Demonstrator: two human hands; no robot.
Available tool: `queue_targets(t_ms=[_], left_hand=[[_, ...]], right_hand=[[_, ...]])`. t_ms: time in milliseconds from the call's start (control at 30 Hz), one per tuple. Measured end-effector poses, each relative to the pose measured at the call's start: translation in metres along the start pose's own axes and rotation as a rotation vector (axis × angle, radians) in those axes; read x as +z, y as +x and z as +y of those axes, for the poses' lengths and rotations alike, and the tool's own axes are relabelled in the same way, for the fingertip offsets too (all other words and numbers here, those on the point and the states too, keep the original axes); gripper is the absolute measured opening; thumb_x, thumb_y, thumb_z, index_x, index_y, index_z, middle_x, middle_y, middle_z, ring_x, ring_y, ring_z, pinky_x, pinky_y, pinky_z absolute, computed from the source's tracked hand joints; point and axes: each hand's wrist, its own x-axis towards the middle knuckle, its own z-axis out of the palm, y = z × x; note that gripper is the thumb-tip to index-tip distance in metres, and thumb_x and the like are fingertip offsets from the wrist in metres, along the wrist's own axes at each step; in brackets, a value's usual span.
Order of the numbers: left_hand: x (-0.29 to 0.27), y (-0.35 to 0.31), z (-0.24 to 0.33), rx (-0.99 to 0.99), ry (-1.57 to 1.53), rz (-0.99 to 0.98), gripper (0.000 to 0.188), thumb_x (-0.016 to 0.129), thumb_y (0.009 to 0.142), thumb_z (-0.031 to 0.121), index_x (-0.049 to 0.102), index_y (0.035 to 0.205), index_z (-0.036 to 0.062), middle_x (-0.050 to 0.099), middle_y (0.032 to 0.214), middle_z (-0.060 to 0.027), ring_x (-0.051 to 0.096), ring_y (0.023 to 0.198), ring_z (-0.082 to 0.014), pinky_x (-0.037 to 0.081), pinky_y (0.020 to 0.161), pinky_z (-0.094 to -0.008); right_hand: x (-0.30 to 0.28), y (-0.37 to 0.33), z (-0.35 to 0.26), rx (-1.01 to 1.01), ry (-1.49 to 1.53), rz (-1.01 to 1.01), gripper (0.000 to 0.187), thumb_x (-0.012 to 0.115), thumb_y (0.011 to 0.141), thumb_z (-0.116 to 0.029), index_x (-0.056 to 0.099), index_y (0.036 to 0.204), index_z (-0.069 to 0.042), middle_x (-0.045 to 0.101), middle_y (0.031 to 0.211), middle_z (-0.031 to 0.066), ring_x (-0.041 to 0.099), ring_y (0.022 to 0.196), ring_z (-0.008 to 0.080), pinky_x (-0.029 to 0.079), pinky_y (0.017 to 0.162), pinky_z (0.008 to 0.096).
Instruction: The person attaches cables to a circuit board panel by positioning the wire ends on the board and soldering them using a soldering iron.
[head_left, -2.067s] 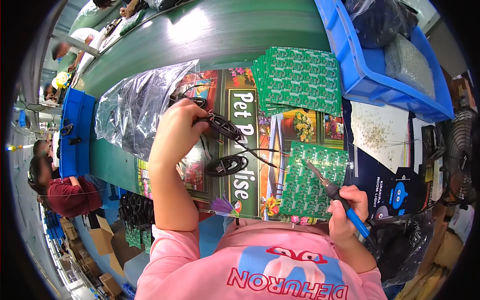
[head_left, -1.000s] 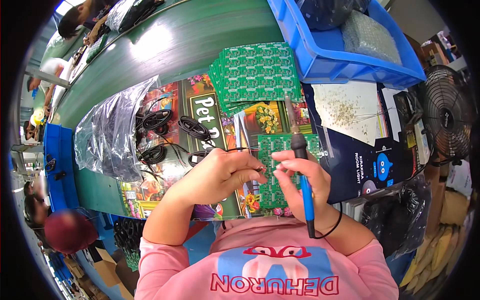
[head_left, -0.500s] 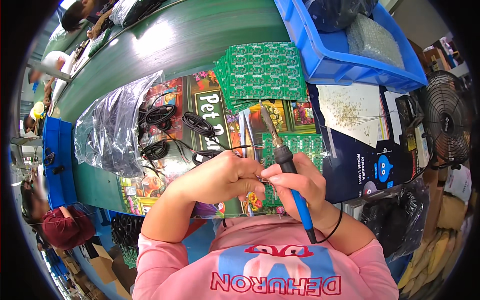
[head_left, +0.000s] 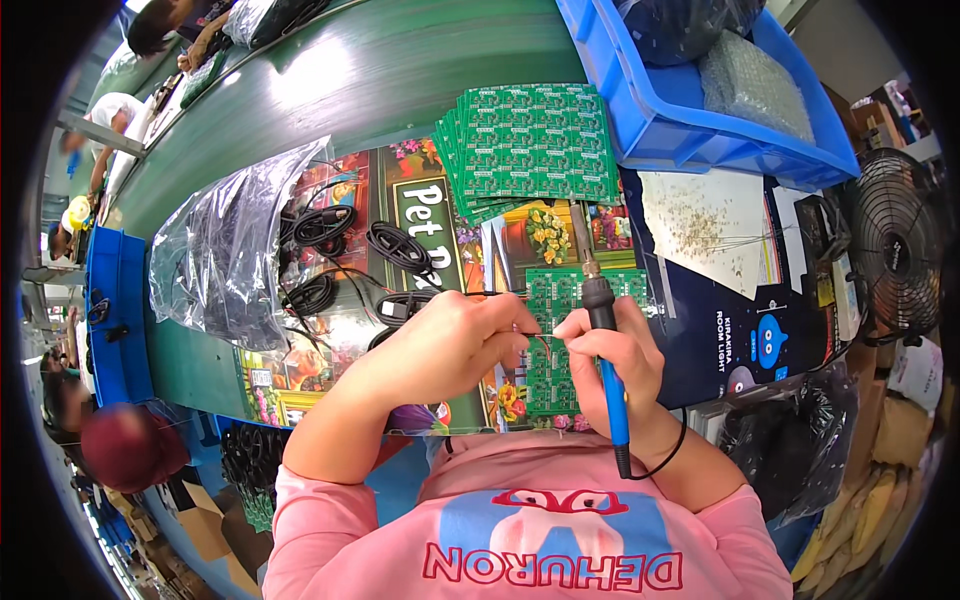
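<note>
My right hand (head_left: pixel 622 362) is closed around a soldering iron (head_left: pixel 608 335) with a blue handle and black collar, its metal tip pointing away from me. Its thumb and forefinger pinch close to thin wire ends. In my left hand (head_left: pixel 470 338), the fingers are closed on the end of a black cable whose fine wires (head_left: pixel 543 338) show between the two hands. Below both hands lies a green circuit board panel (head_left: pixel 550 385), partly covered by them. Coiled black cables (head_left: pixel 398 248) lie to the left, and a stack of green circuit board panels (head_left: pixel 535 145) sits farther away.
A clear plastic bag (head_left: pixel 215 260) lies at the left. At the far right stand a blue bin (head_left: pixel 690 125) with bubble wrap and a black fan (head_left: pixel 893 245). White paper (head_left: pixel 700 215) with scattered bits lies right of the boards. Other people work at the left beyond the green table (head_left: pixel 400 75).
My right hand has shifted slightly right, away from my left fingers, and the soldering iron's tip has swung right. More of the wires shows between the hands. A person at the left has moved.
</note>
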Motion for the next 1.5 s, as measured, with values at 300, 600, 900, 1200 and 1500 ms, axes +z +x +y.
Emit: queue_targets(t_ms=[300,600,900,1200,1500], left_hand=[[0.015,0.009,-0.009,0.386,0.233,0.241,0.01,0.073,0.086,0.009,0.066,0.089,0.0031,0.066,0.078,-0.0111,0.066,0.066,-0.0303,0.053,0.059,-0.0383],[0.013,0.008,-0.004,0.274,0.114,0.234,0.009,0.075,0.083,0.001,0.066,0.084,0.0006,0.065,0.072,-0.007,0.065,0.061,-0.014,0.05,0.054,-0.0275],[0.009,0.003,-0.005,0.021,-0.171,0.099,0.009,0.07,0.093,0.003,0.065,0.088,-0.004,0.066,0.075,-0.0031,0.064,0.066,-0.0068,0.053,0.055,-0.0239],[0.008,0.005,-0.005,0.038,-0.282,0.044,0.007,0.072,0.09,0.003,0.067,0.089,-0.0014,0.065,0.075,-0.003,0.062,0.065,-0.0075,0.049,0.054,-0.0244],[0.012,0.004,-0.006,-0.003,-0.372,0.013,0.007,0.073,0.09,0.003,0.068,0.087,-0.001,0.065,0.076,-0.0035,0.06,0.064,-0.008,0.048,0.056,-0.0248]], right_hand=[[-0.002,-0.002,-0.002,0.032,0.01,0.052,0.044,0.066,0.071,0.018,0.058,0.107,-0.007,0.069,0.093,0.0145,0.062,0.077,0.0293,0.051,0.067,0.0373],[0.001,-0.002,-0.008,0.085,0.163,0.023,0.042,0.074,0.076,0.012,0.056,0.111,-0.005,0.068,0.102,0.0194,0.067,0.085,0.0308,0.055,0.074,0.0373],[0.003,-0.012,-0.001,0.158,0.38,0.057,0.038,0.073,0.083,0.009,0.053,0.114,-0.003,0.067,0.106,0.0222,0.07,0.084,0.025,0.058,0.075,0.0345],[0.0,-0.014,0.001,0.16,0.384,0.043,0.037,0.073,0.085,0.007,0.053,0.114,-0.003,0.067,0.107,0.0227,0.071,0.085,0.0216,0.058,0.076,0.033],[0.001,-0.016,0.003,0.242,0.392,0.058,0.036,0.073,0.087,0.003,0.052,0.116,-0.003,0.067,0.107,0.0219,0.07,0.086,0.0211,0.058,0.077,0.0324]])
